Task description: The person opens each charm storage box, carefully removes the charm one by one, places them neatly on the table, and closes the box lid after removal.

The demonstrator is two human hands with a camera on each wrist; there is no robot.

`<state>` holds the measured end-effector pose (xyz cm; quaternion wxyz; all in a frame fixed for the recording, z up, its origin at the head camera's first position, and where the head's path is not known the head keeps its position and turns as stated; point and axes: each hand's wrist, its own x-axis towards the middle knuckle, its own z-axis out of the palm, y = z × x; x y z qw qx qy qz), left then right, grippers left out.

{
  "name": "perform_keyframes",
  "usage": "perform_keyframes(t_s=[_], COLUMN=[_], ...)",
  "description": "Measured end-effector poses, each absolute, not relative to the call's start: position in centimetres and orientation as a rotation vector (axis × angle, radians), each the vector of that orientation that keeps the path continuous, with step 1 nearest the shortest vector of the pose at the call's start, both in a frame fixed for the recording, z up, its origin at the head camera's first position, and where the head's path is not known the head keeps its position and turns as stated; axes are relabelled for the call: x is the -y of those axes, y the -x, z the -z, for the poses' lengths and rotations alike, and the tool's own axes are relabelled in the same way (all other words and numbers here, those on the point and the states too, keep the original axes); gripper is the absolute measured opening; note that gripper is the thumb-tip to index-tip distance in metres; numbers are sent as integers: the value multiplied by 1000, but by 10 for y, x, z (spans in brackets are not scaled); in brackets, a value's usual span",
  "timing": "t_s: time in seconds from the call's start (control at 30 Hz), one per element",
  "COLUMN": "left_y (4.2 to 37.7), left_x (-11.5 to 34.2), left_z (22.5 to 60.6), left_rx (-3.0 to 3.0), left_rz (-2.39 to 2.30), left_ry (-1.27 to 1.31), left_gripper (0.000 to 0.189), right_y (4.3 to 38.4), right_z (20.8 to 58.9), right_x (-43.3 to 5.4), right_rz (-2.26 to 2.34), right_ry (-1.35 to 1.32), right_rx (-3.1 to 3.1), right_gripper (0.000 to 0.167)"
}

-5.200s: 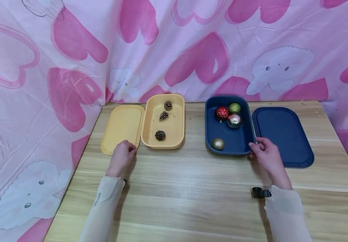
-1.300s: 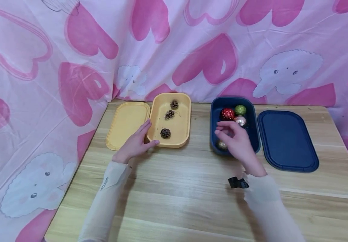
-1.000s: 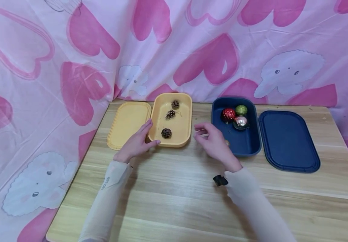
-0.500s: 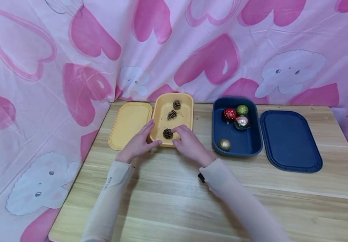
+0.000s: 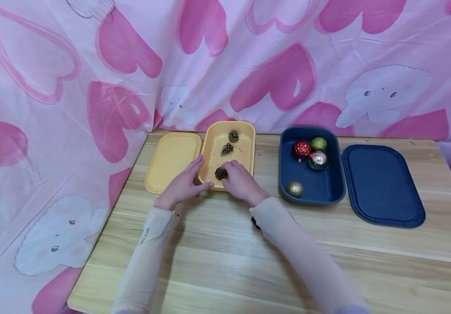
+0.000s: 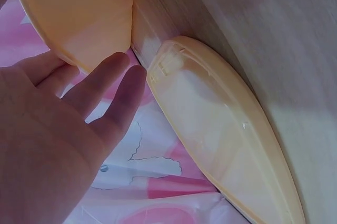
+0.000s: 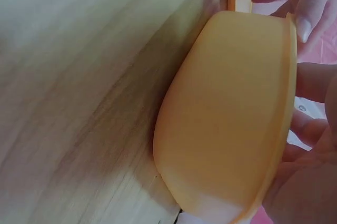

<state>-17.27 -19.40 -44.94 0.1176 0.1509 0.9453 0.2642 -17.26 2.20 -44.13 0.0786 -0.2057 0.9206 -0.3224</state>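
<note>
Head view evenly lit, diffuse, pale sheen on desk (image 5: 225,261) well in from back edge, soft shadow beside left sleeve (image 5: 141,266), highlight on pink-silver ball (image 5: 318,158), wrist views dimmer, slightly hazy.

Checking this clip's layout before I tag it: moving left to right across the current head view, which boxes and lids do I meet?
Yellow lid → yellow box → dark blue box → dark blue lid.

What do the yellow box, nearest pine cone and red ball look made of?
Yellow box: probably plastic with a satin finish, from its smooth, softly shiny walls. Nearest pine cone: apparently woody, matt, from its dark overlapping scales. Red ball: shiny and textured, with bright highlights; plastic or glass, I can't tell.
</note>
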Motion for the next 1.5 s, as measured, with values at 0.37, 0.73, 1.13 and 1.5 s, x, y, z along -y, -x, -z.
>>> perform_keyframes(t_s=[0.37,0.73,1.13,1.5], left_y=[173,173,169,169], left_x=[193,192,191,192], left_z=[448,450,452,454], left_rx=[-2777,-2785,-2846,-2837], left_rz=[-740,-711,-642,-648], left_ry=[-426,-432,-451,-438], left_gripper=[91,91,89,91], right_y=[184,190,193,193], right_z=[448,453,454,455], right_x=[-13,-9,-7,-6], right_rz=[824,746,667,660], right_ry=[531,453,428,422], right_rx=[-2766,-2766,-2758,-2746], right_gripper=[46,48,50,47])
